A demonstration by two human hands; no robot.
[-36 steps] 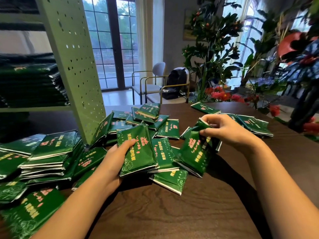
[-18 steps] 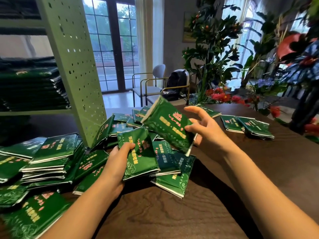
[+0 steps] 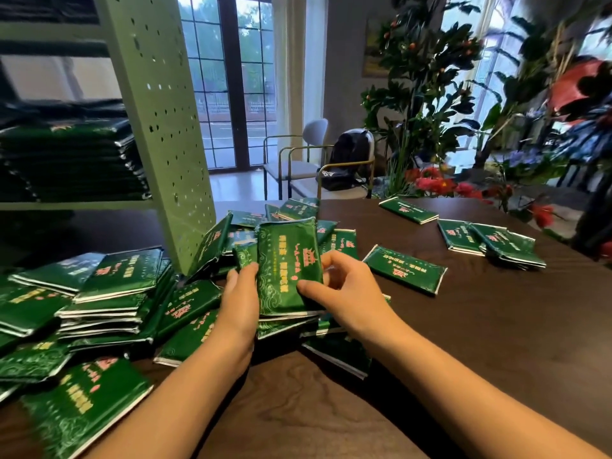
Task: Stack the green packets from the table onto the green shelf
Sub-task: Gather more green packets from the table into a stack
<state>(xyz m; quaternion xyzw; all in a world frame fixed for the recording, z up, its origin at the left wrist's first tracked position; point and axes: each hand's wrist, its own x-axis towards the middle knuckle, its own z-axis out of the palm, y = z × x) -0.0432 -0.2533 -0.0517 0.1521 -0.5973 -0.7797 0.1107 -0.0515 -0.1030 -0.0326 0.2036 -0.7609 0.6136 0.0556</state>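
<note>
The left hand (image 3: 240, 303) and the right hand (image 3: 344, 293) both curl round a small bundle of green packets (image 3: 288, 260) held between them just above the surface (image 3: 463, 342). The left grips its left edge, and the right pinches its lower right corner. The wrappers look glossy and the bundle is only loosely squared, so a slack squeeze could let the lower ones slide out on the lift to the green shelf (image 3: 159, 127), up and left of the hands. The heap of loose packets (image 3: 109, 286) just left of the left hand could be toppled by a passing forearm.
</note>
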